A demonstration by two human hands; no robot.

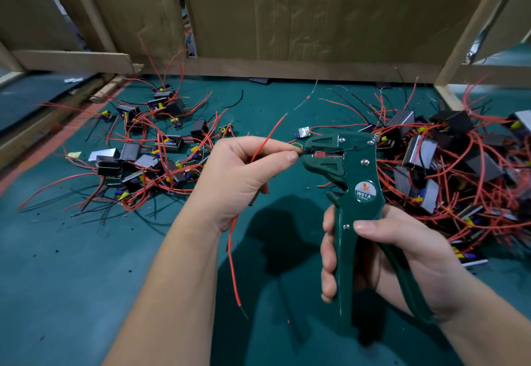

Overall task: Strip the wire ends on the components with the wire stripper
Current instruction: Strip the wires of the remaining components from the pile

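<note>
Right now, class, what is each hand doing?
Left hand: pinches a thin black wire end, red wire alongside.
Right hand: grips the dark green pistol-shaped wire stripper.

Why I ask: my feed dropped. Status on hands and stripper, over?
Left hand pinches wire end at wire stripper mouth. Right hand grips its handles. Nothing in the way; component piles lie aside.

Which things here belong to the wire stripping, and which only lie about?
Job: green pistol-shaped wire stripper, in the right hand; thin black wire end, pinched by the left hand at the stripper's mouth; heaps of black box components with red wires, waiting.
Lying about: brown cardboard sheets; pale wooden frame bars.
</note>
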